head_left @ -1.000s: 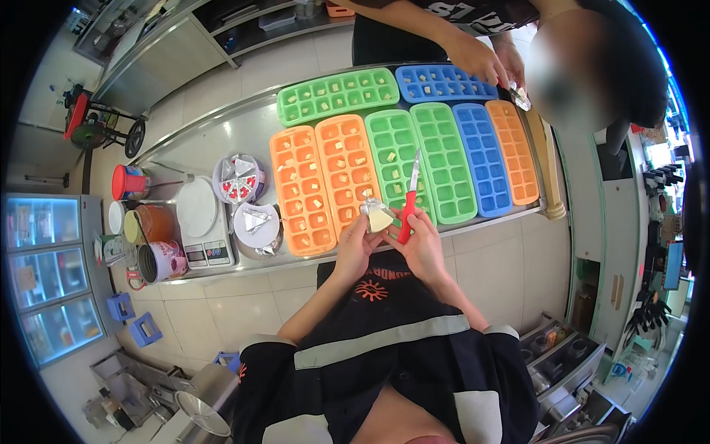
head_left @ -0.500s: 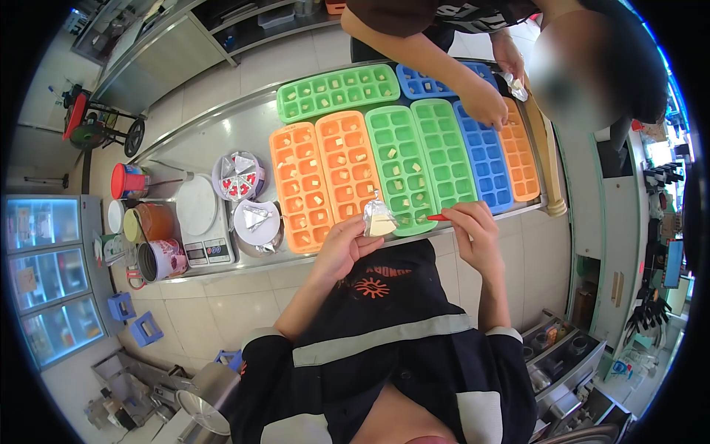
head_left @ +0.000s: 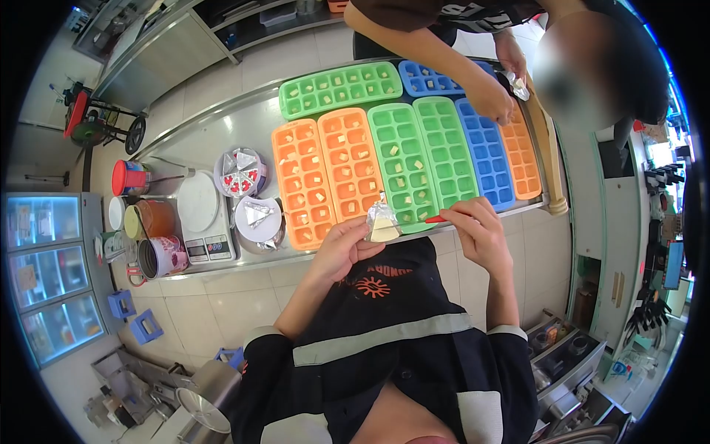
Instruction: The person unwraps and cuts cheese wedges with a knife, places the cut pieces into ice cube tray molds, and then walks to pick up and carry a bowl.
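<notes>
Between the thumb and fingers of my left hand (head_left: 342,250) is a pale cheese wedge (head_left: 384,229), its foil wrapper peeled back. My right hand (head_left: 481,228) is closed around a small knife with a red handle (head_left: 436,219). The thin blade points left and lies at the cheese; how deep it cuts I cannot tell. Both hands are over the front end of a green ice cube tray (head_left: 403,163), which has small pale cheese pieces in several compartments. Left of it, two orange trays (head_left: 298,185) also hold such pieces.
Beyond are another green tray (head_left: 447,152), a blue tray (head_left: 486,159) and a right-hand orange tray (head_left: 522,166). A co-worker's hand (head_left: 491,102) reaches over them. Leftward stand a tub of foil triangles (head_left: 241,175), a bowl (head_left: 258,220) and a scale (head_left: 209,246).
The knife blade has come left onto the cheese, and the wedge is turned slightly. The co-worker's hand over the trays has shifted a little to the right.
</notes>
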The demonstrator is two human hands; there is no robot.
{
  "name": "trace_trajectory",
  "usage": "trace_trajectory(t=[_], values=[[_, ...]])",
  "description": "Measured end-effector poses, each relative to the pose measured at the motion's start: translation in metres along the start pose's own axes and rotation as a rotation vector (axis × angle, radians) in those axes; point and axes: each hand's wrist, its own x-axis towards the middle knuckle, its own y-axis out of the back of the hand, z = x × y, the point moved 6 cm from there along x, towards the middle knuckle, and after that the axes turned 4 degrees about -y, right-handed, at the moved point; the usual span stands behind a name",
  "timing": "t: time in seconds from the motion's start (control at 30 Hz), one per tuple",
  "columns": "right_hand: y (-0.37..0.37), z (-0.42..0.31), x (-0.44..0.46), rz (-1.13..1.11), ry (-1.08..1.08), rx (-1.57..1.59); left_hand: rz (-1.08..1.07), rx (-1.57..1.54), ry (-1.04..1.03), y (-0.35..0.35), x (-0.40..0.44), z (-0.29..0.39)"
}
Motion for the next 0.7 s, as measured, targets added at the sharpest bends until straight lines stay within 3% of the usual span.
trace_trajectory(t=[0.37,0.47,0.63,0.7], values=[[-0.011,0.002,-0.007,-0.034,-0.011,-0.006,-0.007,-0.046,-0.026,-0.001,-0.002,0.002],[-0.014,0.001,-0.011,0.029,0.050,-0.068,-0.009,-0.073,-0.037,0.000,-0.001,0.003],[-0.013,-0.013,-0.022,0.206,0.345,-0.393,-0.003,-0.188,-0.030,0.000,0.002,0.004],[-0.012,-0.013,-0.021,0.233,0.343,-0.397,-0.016,-0.184,-0.033,0.000,0.004,0.004]])
